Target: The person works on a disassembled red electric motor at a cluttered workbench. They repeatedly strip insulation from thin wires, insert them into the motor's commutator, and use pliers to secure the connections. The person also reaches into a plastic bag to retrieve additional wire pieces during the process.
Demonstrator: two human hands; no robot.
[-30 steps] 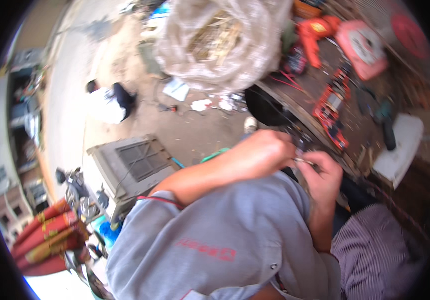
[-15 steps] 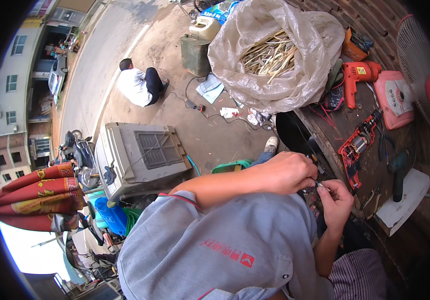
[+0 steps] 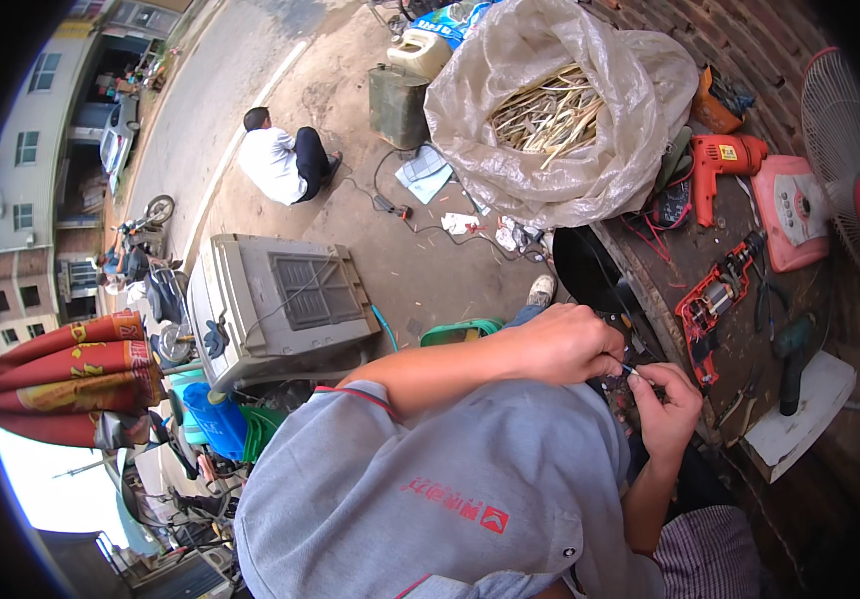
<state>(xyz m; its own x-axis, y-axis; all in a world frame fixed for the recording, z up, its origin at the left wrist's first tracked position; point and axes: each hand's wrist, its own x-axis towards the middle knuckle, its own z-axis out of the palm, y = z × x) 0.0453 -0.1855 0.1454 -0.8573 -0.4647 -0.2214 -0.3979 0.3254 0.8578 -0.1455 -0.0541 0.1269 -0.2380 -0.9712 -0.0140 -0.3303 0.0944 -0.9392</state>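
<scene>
My left hand point(image 3: 575, 344) and my right hand point(image 3: 666, 399) meet in front of my grey shirt, fingertips almost touching. Both are closed in a pinch around a small, thin piece point(image 3: 630, 368) with a bluish tint, too small to name. Fingers cover most of it. Just right of my hands, on the dark workbench point(image 3: 672, 268), lies an opened red power tool point(image 3: 718, 297) with its motor showing. Beside it are pliers point(image 3: 772, 290) and a dark green drill point(image 3: 796, 361), its lower end by a white board point(image 3: 808, 411).
An orange-red drill point(image 3: 722, 163), a pink fan base point(image 3: 793, 212) and a fan cage point(image 3: 843, 140) occupy the bench's far end. Beyond my hands stands a plastic sack point(image 3: 640, 110) of dry strips. A boxy grey appliance point(image 3: 240, 309) is left; a person point(image 3: 275, 165) squats by the road.
My hands have shifted slightly, still together, and the bluish piece shows more between the fingertips. At the far left, a motorcycle has come into sight near the road.
</scene>
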